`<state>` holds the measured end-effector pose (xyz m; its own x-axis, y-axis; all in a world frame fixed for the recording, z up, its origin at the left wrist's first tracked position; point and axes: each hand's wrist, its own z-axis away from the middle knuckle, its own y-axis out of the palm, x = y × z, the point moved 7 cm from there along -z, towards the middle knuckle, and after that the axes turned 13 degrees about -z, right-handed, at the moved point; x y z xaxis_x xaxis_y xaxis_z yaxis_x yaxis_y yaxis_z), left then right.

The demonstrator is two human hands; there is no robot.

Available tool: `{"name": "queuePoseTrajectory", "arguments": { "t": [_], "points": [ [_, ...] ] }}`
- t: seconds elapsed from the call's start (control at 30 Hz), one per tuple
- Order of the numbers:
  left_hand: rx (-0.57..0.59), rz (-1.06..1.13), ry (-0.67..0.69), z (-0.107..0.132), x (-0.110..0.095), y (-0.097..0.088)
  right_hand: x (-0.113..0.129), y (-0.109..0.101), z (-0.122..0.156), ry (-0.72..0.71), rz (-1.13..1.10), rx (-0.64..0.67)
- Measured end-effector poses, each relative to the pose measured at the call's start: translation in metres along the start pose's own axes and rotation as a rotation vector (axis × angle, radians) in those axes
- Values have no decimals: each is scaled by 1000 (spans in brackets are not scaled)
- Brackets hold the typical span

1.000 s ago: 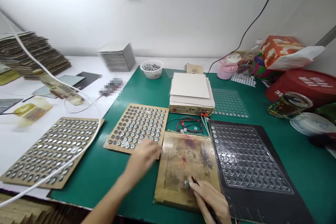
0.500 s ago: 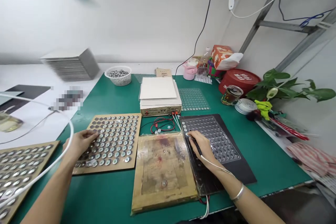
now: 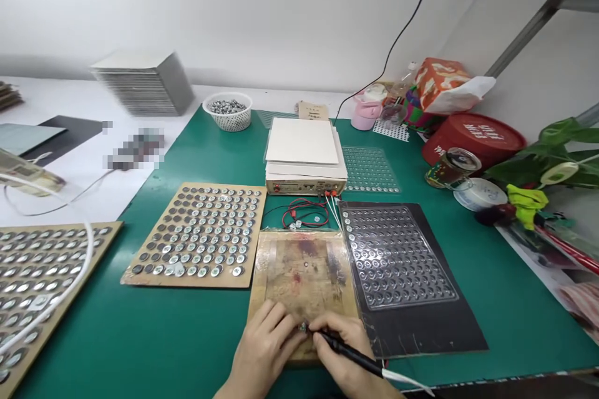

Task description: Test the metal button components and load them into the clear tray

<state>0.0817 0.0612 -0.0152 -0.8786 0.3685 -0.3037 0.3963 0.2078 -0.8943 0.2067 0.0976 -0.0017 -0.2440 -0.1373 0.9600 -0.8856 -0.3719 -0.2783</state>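
My left hand (image 3: 266, 346) is at the near end of a stained wooden board (image 3: 281, 262). Its thumb and fingers pinch a small round metal part (image 3: 303, 326) with a greenish top. Close against it on the right, my right hand (image 3: 346, 343) grips a black pen-like probe (image 3: 350, 354) trailing a white cable, the tip pointing at the part. Left of the board lies a brown panel (image 3: 255, 243) with rows of similar round parts. To its right, a clear blister tray (image 3: 402, 262) rests on a black sheet (image 3: 421, 330), a few parts in its left column.
Behind the board stands a beige instrument (image 3: 304, 186) topped with white sheets, with red and white leads at its front. A white basket (image 3: 234, 121) of metal parts is at the back. Another filled panel (image 3: 112, 230) lies far left; a glass mug (image 3: 449, 168) stands right.
Both hands have come together over the wooden board, my left from the brown panel and my right from the blister tray. A small part is now between my left fingers. The view has shifted.
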Motion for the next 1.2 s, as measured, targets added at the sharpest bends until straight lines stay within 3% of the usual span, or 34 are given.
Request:
{"name": "queuePoseTrajectory", "arguments": {
  "t": [0.27, 0.47, 0.57, 0.7, 0.73, 0.8, 0.9, 1.03, 1.1, 1.2],
  "points": [
    [-41, -32, 15, -5, 4, -5, -18, 9, 1, 118, 4, 54],
    [-3, -20, 14, -10, 2, -13, -18, 14, 0, 84, 123, 115],
    [-8, -54, -47, -23, 46, -43, -15, 10, 2, -67, 127, 63],
    [-73, -433, -378, -26, 162, -100, 4, 16, 18, -502, 219, -26],
    [-55, -574, -490, -22, 190, -108, 8, 22, 24, -598, 291, -32],
    [14, -685, -561, -19, 227, -109, 12, 30, 27, -675, 396, -33],
    [65, -683, -590, -17, 246, -101, 9, 16, 10, -541, 364, -57],
    [159, -566, -799, -18, 254, -103, -1, -50, -26, -309, 399, -247],
    [200, -463, -948, -21, 263, -109, -8, -78, -41, -255, 441, -306],
    [186, -370, -1069, -25, 268, -116, -18, -93, -54, -259, 471, -269]
  ]
}}
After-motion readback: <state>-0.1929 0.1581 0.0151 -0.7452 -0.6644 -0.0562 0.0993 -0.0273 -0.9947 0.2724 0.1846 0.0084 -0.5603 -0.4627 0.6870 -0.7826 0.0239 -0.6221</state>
